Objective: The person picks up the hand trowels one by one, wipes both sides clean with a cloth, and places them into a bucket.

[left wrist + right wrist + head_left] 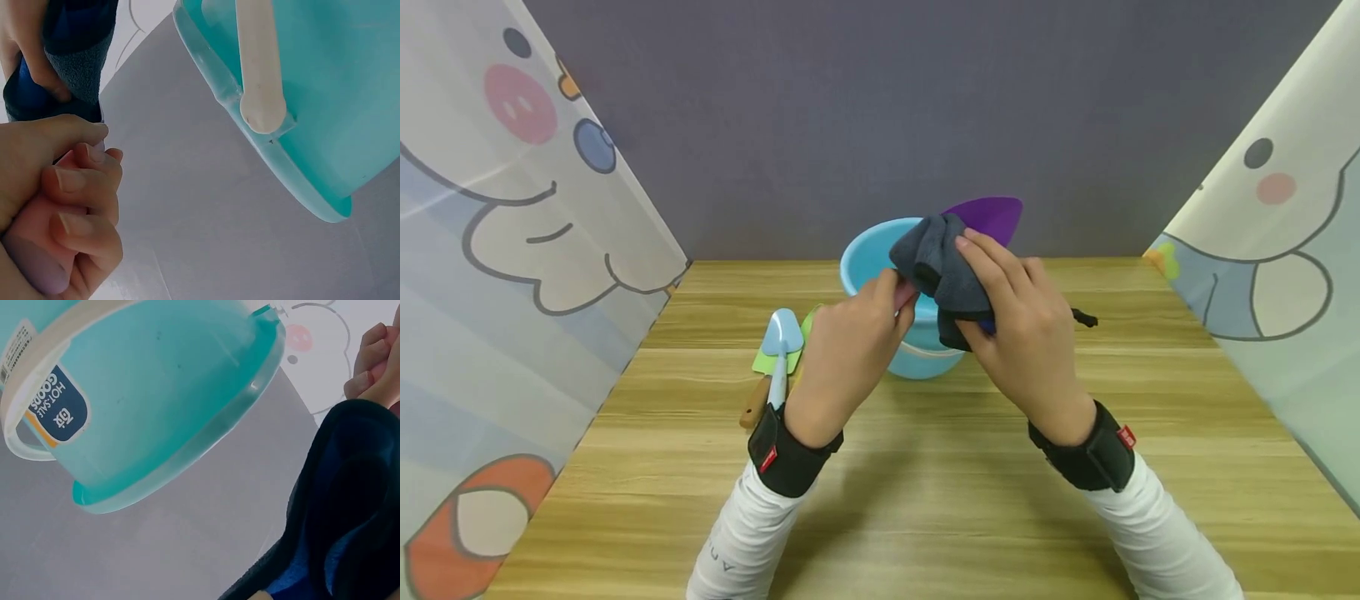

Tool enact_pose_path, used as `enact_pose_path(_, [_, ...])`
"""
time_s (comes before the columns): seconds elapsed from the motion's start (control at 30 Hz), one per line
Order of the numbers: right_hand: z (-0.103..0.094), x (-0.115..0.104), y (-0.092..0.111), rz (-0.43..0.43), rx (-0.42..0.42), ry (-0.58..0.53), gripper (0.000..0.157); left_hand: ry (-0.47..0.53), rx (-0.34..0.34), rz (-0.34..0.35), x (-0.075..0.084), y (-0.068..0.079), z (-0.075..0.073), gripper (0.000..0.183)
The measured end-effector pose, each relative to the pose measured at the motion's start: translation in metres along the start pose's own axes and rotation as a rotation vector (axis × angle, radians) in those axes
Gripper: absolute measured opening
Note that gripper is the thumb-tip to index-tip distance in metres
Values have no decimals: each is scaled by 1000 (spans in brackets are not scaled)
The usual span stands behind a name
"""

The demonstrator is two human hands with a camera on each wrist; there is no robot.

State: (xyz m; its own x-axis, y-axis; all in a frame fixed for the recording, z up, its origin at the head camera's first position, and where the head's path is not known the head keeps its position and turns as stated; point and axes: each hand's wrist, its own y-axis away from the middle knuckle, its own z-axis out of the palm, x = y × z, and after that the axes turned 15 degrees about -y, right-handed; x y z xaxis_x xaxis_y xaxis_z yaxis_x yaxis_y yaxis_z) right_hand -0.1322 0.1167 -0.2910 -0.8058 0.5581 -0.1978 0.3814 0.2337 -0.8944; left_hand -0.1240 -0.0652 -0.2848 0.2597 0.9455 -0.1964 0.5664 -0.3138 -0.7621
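Note:
My left hand grips a pink handle, its fingers curled round it in the left wrist view. My right hand holds a folded grey-blue cloth with dark edging, thumb below and fingers over it. Past the cloth shows a purple pointed blade, and the cloth hides whatever joins it to the handle. In the right wrist view the cloth's bright blue inner side is turned to the camera. Both hands are above the near rim of a light blue bucket with a white carrying handle.
Left of the bucket lie a light blue trowel, a green piece under it and a brown handle. A short black cord end sticks out right of my right hand. A grey panel stands behind the wooden table.

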Motion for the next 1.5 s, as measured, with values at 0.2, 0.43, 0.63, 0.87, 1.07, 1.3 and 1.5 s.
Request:
enact_pose_path(0.2, [-2, 3, -2, 31, 59, 31, 54, -4, 10, 7, 2, -1, 0, 31])
enact_pose_path(0.43, [-5, 7, -4, 44, 108, 46, 54, -9, 3, 21, -1, -1, -1, 29])
enact_pose_path(0.63, [-8, 7, -6, 53, 181, 36, 51, 3, 8, -7, -4, 1, -1, 23])
enact_pose_path(0.87, [-16, 6, -9, 84, 238, 43, 46, 93, -20, 0, -4, 1, -2, 16])
enact_pose_path(1.07, [-21, 9, -12, 124, 285, 36, 47, 98, -20, 14, -4, 0, -1, 18])
enact_pose_path(1.3, [-28, 18, -12, 165, 285, 68, 45, 98, -26, 17, -5, 0, 0, 16])
enact_pose_path(1.5, [-33, 24, -12, 196, 285, 79, 45, 119, -54, 18, -5, 2, 2, 17])
